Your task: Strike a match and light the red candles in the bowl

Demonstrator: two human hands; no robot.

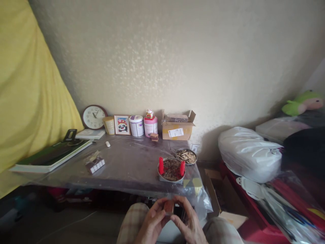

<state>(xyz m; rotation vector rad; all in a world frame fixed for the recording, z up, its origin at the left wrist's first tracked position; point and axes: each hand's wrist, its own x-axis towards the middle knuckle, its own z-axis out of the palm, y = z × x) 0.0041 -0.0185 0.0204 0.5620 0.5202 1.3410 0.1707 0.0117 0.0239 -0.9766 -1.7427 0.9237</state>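
Low in the view, above my lap, my left hand [154, 218] pinches a small reddish-brown matchbox [169, 205] between thumb and fingers. My right hand [187, 218] curves round the box's other side, its fingertips at the edge; the hand is partly closed on it. Just beyond them on the table stands a round tin [170, 181] filled with brownish grains, with two red candles [161, 166] upright at its sides. Behind it to the right, a round tin [196, 159] holds many loose matchsticks [186, 156].
A plastic-wrapped pack of small boxes [95, 164] lies on the plastic-covered table [132, 162]. Along the wall stand a clock [94, 117], a panda picture [122, 124], canisters [137, 127] and a cardboard box [176, 134]. A green book [53, 154] lies left; bags [250, 152] are right.
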